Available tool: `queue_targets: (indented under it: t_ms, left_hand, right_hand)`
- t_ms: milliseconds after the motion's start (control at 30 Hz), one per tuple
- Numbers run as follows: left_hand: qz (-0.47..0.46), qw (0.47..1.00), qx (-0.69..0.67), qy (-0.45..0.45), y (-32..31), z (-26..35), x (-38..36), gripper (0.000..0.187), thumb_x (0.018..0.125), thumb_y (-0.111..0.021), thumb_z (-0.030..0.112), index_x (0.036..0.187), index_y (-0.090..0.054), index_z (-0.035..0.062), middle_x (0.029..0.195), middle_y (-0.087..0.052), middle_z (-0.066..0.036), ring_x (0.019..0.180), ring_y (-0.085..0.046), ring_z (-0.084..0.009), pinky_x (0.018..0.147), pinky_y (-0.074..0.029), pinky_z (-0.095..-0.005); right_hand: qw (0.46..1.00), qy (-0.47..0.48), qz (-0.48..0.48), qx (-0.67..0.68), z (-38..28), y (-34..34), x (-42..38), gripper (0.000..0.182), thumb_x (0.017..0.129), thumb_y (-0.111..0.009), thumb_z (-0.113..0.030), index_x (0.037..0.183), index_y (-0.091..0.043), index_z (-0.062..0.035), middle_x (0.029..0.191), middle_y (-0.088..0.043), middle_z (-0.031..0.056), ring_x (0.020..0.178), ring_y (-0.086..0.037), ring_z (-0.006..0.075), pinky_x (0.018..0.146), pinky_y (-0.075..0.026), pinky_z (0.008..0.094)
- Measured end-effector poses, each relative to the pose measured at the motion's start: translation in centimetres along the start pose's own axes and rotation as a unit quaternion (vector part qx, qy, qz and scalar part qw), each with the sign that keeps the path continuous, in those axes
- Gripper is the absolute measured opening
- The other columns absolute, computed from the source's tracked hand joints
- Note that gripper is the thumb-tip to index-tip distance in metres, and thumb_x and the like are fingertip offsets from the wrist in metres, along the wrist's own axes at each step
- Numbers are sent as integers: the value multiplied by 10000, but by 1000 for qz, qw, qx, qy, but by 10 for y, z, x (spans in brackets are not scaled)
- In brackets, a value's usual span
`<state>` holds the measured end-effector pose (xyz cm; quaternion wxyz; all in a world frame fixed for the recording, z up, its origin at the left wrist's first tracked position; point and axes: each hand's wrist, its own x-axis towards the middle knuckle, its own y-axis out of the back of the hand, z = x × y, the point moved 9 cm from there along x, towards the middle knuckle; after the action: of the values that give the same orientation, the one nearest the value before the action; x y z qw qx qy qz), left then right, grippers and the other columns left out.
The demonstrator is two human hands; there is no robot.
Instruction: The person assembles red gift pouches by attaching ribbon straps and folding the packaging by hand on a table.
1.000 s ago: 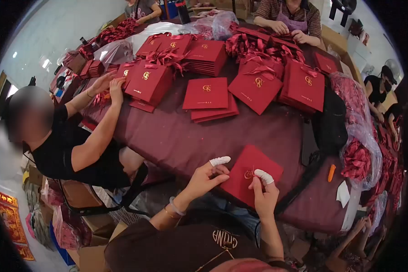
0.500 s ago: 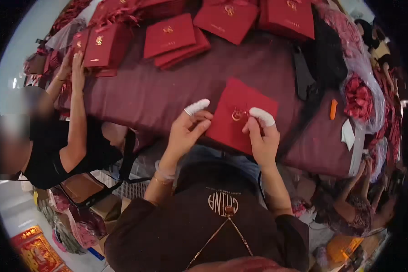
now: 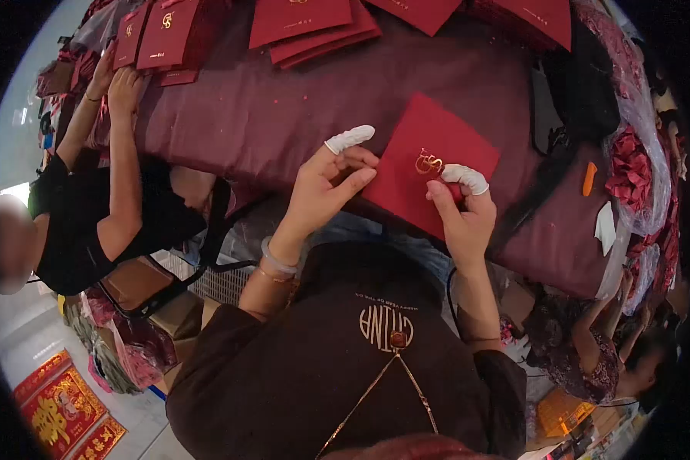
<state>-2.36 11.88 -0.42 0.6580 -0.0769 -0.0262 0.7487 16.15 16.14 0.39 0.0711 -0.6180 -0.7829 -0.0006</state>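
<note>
A dark maroon cloth (image 3: 284,130) covers the table in front of you, and a red and gold poster (image 3: 63,406) shows at the lower left of the view. At the table's near edge lies a flat red piece (image 3: 437,130) with a gold emblem (image 3: 428,162), 1 corner pointing away from you. Your left hand (image 3: 326,180) is open beside its left corner, fingers loosely bent and the index finger in a white cover (image 3: 350,139); you can't tell whether the thumb touches the piece. Your right hand (image 3: 466,211) is over it, thumb and covered index finger brought together beside the emblem; what they grip, if anything, is too small to tell.

Toward the far edge, you have overlapping red bags (image 3: 326,38). By the right edge are an orange tool (image 3: 589,179), a white scrap (image 3: 606,228) and red ribbons (image 3: 630,169) in clear plastic, with a black strap (image 3: 523,199) between them and your work. At the left end, a co-worker (image 3: 92,207) has 2 hands at upright red bags.
</note>
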Motion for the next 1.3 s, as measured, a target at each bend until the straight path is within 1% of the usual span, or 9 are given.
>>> queue_targets:
  t_ms: [167,233,367,567,700,800,900,1067,1300]
  left_hand:
    - [14,1000,-22,-1,0,-1,1,462,812,-595,-60,1245,-443,-4,963,-594,-62,886,-545,-99,784,-432,-222]
    - [27,999,-27,1,0,0,3,445,808,-600,-59,1222,-446,-3,962,-596,-69,871,-549,-101,781,-436,-222]
    - [47,998,-21,20,0,-2,3,426,811,-596,-59,1208,-454,-3,964,-598,-67,873,-553,-101,785,-436,-220]
    - [68,997,8,21,-1,-1,-1,411,816,-596,-47,1201,-460,-2,965,-599,-61,879,-555,-87,779,-434,-210]
    - [56,997,15,43,-4,1,1,407,827,-592,-32,1210,-458,1,970,-602,-50,880,-552,-79,774,-432,-204]
    - [67,992,95,45,-7,7,-1,391,827,-599,-17,1197,-473,2,966,-607,-45,909,-561,-88,783,-438,-216]
    - [59,980,192,-14,-15,25,-7,490,755,-706,63,1208,-518,83,930,-629,-6,799,-542,-39,629,-403,-188]
    - [49,917,376,-128,-35,39,-13,565,749,-676,30,1272,-468,89,937,-593,-138,778,-560,-268,708,-463,-363]
    - [72,872,427,-229,-54,42,-24,535,768,-630,10,1273,-461,56,946,-568,-176,828,-530,-331,733,-431,-373]
  right_hand:
    - [991,58,-25,121,-13,12,4,127,878,-500,25,1002,-494,-3,1117,-535,157,995,-549,184,837,-449,299]
    - [994,80,40,56,-37,27,8,116,885,-488,16,999,-494,-5,1122,-531,171,962,-560,191,834,-458,308]
    - [988,-7,29,153,-55,37,1,121,877,-500,26,995,-502,-2,885,-598,97,780,-578,141,737,-462,252]
    - [987,-100,-91,-89,-7,-13,1,145,809,-647,-56,938,-614,2,891,-646,57,843,-581,93,770,-444,223]
    - [982,-11,-75,-175,-12,-16,3,132,785,-662,-66,901,-650,-6,855,-663,97,787,-621,142,718,-466,245]
    - [978,-45,-45,-197,-6,-10,0,115,774,-658,-47,883,-658,-9,841,-669,96,782,-627,138,719,-475,257]
    - [975,-19,-22,-218,-6,-5,-2,115,765,-667,-51,870,-652,-7,835,-671,94,783,-626,132,733,-477,258]
    - [990,-30,-8,-134,5,-1,-1,117,780,-650,-52,886,-628,-7,806,-663,84,752,-624,134,704,-480,259]
    - [983,-11,0,-181,-8,0,-5,169,761,-650,-63,916,-615,-6,852,-654,108,764,-638,181,682,-485,275]
